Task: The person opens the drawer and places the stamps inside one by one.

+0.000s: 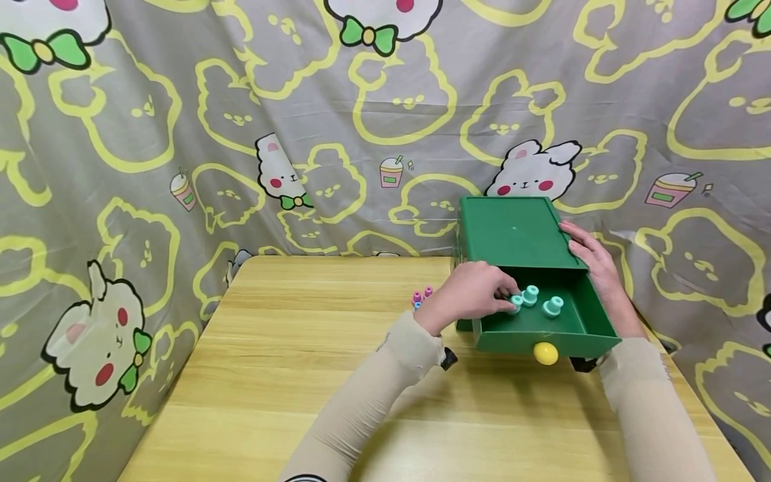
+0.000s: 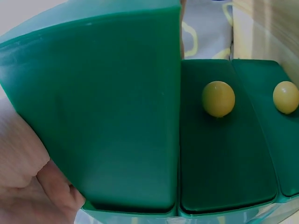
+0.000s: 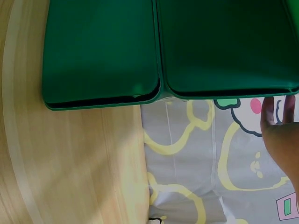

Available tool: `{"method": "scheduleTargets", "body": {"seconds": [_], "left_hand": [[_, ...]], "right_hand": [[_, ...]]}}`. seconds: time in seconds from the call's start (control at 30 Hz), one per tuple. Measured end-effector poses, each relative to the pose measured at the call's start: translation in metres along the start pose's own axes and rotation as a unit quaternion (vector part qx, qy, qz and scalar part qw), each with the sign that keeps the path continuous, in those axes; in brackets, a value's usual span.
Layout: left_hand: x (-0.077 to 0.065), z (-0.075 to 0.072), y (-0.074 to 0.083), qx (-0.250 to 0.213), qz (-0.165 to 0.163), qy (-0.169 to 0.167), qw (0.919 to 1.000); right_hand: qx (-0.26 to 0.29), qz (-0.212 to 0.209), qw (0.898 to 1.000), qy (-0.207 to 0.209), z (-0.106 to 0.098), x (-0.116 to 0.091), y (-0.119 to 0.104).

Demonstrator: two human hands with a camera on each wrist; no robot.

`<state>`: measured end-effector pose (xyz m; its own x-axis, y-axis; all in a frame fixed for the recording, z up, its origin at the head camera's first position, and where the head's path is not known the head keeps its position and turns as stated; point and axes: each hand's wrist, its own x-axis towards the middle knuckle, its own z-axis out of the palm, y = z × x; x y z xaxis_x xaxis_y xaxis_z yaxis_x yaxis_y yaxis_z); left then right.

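A small green drawer cabinet (image 1: 512, 231) has its top drawer (image 1: 581, 314) pulled out, a yellow knob (image 1: 545, 353) on its front. Inside lie small teal pegs with wide bases, one teal peg (image 1: 553, 307) to the right and another (image 1: 530, 296) near the middle. My left hand (image 1: 470, 293) reaches over the drawer's left wall and pinches a third teal peg (image 1: 516, 304) between thumb and fingers. Against the cabinet's right side rests my right hand (image 1: 593, 258), fingers extended near the top edge; the right wrist view shows part of that hand (image 3: 282, 140) too.
Below the pulled-out drawer, the left wrist view shows two closed drawers with yellow knobs (image 2: 218, 99). Pink pegs (image 1: 423, 294) and a bit of blue stand on the wooden table (image 1: 289, 348), partly behind the left wrist. A patterned cloth (image 1: 313, 100) hangs behind the table.
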<state>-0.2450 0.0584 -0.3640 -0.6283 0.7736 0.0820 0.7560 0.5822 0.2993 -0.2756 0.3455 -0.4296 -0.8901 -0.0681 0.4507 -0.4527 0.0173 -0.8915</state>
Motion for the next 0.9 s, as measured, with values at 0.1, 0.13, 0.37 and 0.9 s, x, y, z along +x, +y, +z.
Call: {"method": "scheduleTargets", "body": {"seconds": [0.1, 0.13, 0.37, 0.9], "left_hand": [[-0.0002, -0.0015, 0.0009, 0.004, 0.001, -0.004, 1.0], [-0.0003, -0.0019, 0.0012, 0.004, 0.001, -0.006, 1.0], [0.0005, -0.0014, 0.0011, 0.018, 0.006, -0.013, 0.9997], [-0.0001, -0.0012, 0.0019, 0.031, 0.007, -0.022, 0.9992]], "right_hand": [[-0.002, 0.0, 1.0, 0.0, -0.0002, -0.0002, 0.0], [-0.002, 0.0, 1.0, 0.0, -0.0003, -0.0003, 0.0], [-0.003, -0.001, 1.0, 0.001, -0.0004, -0.0001, 0.0007], [-0.003, -0.004, 1.0, -0.004, 0.0012, -0.0004, -0.0006]]}}
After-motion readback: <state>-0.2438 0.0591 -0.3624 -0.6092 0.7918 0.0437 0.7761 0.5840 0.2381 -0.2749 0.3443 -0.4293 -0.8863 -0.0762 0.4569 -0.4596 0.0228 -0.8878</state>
